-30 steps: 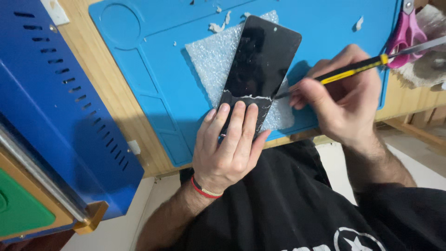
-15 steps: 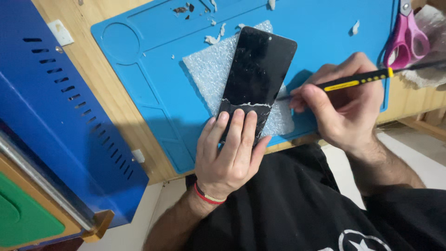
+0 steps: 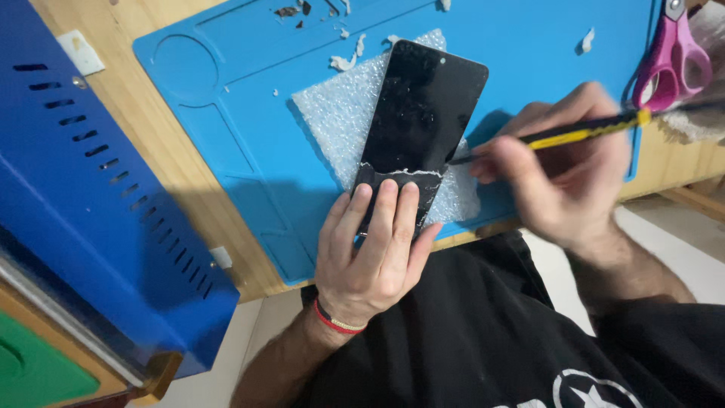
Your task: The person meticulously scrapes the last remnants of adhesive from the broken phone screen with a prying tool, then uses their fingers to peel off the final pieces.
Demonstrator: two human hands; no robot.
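A black phone (image 3: 425, 112) with a cracked screen lies on a sheet of white bubble wrap (image 3: 340, 121) on a blue work mat (image 3: 249, 98). My left hand (image 3: 371, 253) presses flat on the phone's near end, fingers over the broken strip of glass. My right hand (image 3: 563, 162), blurred by motion, grips a yellow and black tool (image 3: 581, 130) like a pen. The tool's thin tip touches the phone's right edge near the crack line.
Pink-handled scissors (image 3: 674, 57) lie at the mat's far right. Small white and dark scraps (image 3: 343, 62) are scattered on the mat beyond the phone. A blue metal machine housing (image 3: 91, 196) with slots fills the left side. The wooden table edge (image 3: 249, 283) runs below the mat.
The view has shifted closer and slightly right. My right hand has moved a little along the phone's right edge with the tool. My left hand stays pressed on the phone.
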